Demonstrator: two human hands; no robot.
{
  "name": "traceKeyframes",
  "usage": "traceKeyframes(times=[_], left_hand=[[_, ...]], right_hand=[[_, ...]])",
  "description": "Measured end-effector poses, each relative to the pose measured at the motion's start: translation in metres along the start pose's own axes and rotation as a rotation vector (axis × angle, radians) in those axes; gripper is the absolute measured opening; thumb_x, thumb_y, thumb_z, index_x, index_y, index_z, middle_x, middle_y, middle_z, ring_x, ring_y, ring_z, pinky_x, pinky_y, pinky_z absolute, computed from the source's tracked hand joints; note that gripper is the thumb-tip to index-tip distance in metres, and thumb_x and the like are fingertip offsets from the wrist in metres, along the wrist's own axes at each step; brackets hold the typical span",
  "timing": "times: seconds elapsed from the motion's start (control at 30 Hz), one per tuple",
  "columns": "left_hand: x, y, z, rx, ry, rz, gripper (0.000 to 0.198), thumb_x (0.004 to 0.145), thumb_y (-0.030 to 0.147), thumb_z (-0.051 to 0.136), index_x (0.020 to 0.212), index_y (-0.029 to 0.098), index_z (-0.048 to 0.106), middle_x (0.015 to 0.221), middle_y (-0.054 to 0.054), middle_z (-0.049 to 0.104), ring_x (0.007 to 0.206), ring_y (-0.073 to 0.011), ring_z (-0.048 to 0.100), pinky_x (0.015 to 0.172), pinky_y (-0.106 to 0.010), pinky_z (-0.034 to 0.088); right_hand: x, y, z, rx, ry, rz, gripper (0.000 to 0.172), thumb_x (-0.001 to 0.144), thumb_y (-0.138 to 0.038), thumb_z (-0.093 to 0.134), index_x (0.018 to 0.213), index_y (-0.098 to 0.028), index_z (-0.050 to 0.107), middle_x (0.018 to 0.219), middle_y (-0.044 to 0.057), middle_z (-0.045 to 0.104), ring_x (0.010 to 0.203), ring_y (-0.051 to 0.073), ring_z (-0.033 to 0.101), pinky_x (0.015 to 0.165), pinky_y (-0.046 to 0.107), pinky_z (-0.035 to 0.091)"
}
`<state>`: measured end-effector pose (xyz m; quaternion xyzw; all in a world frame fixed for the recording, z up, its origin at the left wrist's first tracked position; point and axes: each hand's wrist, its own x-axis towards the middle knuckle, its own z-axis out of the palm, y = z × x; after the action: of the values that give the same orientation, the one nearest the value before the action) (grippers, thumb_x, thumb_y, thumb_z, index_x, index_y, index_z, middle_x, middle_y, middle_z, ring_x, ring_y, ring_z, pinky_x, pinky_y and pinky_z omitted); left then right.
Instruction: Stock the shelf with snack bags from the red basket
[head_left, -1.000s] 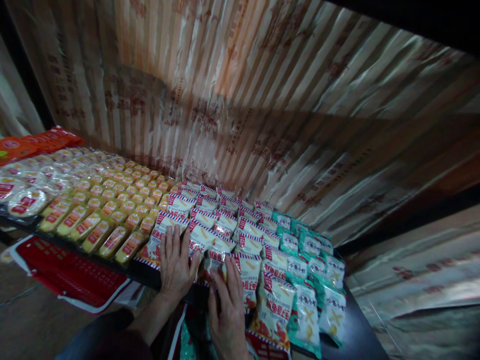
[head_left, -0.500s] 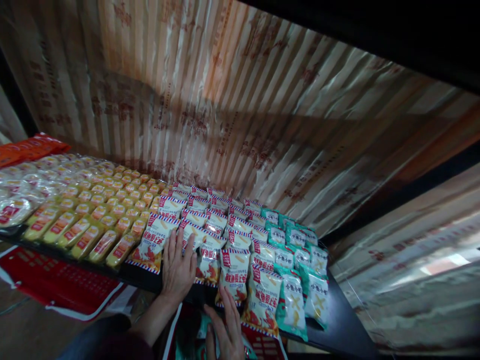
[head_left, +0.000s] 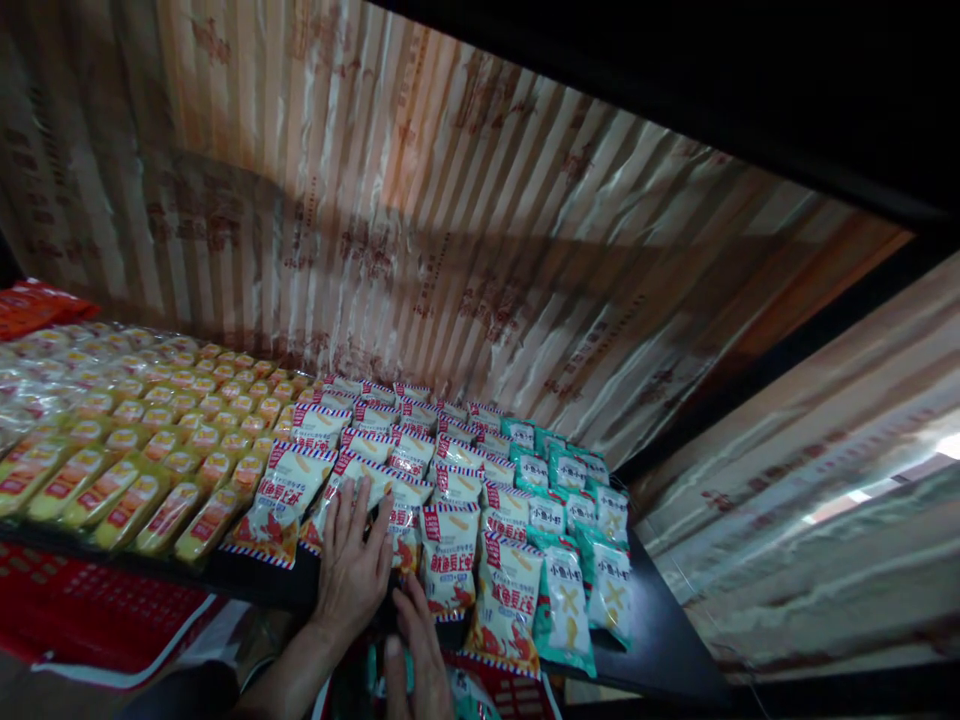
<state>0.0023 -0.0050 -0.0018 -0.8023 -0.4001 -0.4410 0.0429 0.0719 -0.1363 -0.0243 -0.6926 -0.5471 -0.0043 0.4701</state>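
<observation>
My left hand point(head_left: 354, 555) lies with outstretched fingers against the front of a white snack packet with a striped edge point(head_left: 339, 490) and the one to its right. Close beside it, lower down, my right hand point(head_left: 421, 645) has its fingers extended at the shelf's front edge, nearest a packet with red lettering point(head_left: 450, 560). Neither hand grips anything visible. Rows of these white, red-lettered packets stand on the black shelf point(head_left: 660, 620). To their right are green and white packets point(head_left: 564, 600), to their left yellow wrapped cakes point(head_left: 202, 520).
Clear-wrapped round items and an orange bag point(head_left: 41, 308) sit at the far left. Under the shelf hangs or stands a red basket point(head_left: 97, 610) with a white rim; another red basket point(head_left: 517, 690) holds green packets below my right hand. A patterned, ribbed sheet point(head_left: 465, 240) backs the shelf.
My right hand has moved left, closer to my left hand and away from the packet above it. My left fingers shift slightly across the packets. The view has turned a little right.
</observation>
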Motion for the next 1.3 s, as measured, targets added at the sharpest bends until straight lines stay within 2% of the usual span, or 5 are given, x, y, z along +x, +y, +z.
traceKeyframes(times=[0.17, 0.37, 0.7, 0.9, 1.3], left_hand=[[0.001, 0.001, 0.001, -0.040, 0.074, -0.020, 0.032, 0.087, 0.019, 0.050, 0.117, 0.016, 0.062, 0.156, -0.011, 0.020, 0.143, -0.0345, 0.016, 0.114, -0.055, 0.022], [0.005, 0.002, 0.004, -0.030, 0.074, -0.062, 0.036, 0.089, 0.023, 0.047, 0.123, 0.015, 0.059, 0.155, -0.013, 0.022, 0.144, -0.0320, 0.014, 0.115, -0.053, 0.018], [0.001, 0.000, 0.016, 0.054, 0.049, -0.049, 0.040, 0.091, 0.020, 0.042, 0.128, 0.016, 0.055, 0.156, -0.014, 0.019, 0.145, -0.0305, 0.009, 0.116, -0.051, 0.017], [0.001, -0.001, 0.016, 0.040, 0.025, -0.077, 0.038, 0.090, 0.023, 0.045, 0.126, 0.021, 0.056, 0.156, -0.011, 0.019, 0.145, -0.0300, 0.010, 0.114, -0.053, 0.020], [0.003, -0.001, 0.013, 0.058, 0.034, -0.084, 0.040, 0.089, 0.016, 0.043, 0.127, 0.022, 0.056, 0.155, -0.011, 0.025, 0.145, -0.0285, 0.010, 0.113, -0.052, 0.025]], right_hand=[[0.013, -0.015, 0.008, 0.138, -0.059, 0.219, 0.045, 0.096, -0.039, 0.036, 0.137, -0.023, 0.046, 0.145, 0.008, 0.044, 0.136, 0.022, 0.037, 0.107, 0.041, 0.042], [0.033, -0.022, 0.000, 0.185, -0.225, 0.373, 0.055, 0.096, -0.048, 0.032, 0.144, -0.023, 0.034, 0.153, 0.004, 0.030, 0.142, 0.020, 0.024, 0.116, 0.043, 0.026], [0.045, -0.019, 0.018, 0.055, -0.163, 0.278, 0.058, 0.095, -0.051, 0.028, 0.144, -0.021, 0.035, 0.155, 0.008, 0.025, 0.143, 0.024, 0.021, 0.115, 0.048, 0.028], [0.048, -0.019, 0.025, 0.025, -0.169, 0.291, 0.058, 0.096, -0.051, 0.025, 0.145, -0.021, 0.033, 0.157, 0.007, 0.018, 0.144, 0.022, 0.016, 0.115, 0.048, 0.025], [0.049, -0.021, 0.023, 0.009, -0.148, 0.192, 0.052, 0.096, -0.045, 0.032, 0.144, -0.026, 0.033, 0.156, 0.008, 0.023, 0.143, 0.025, 0.021, 0.112, 0.054, 0.029]])
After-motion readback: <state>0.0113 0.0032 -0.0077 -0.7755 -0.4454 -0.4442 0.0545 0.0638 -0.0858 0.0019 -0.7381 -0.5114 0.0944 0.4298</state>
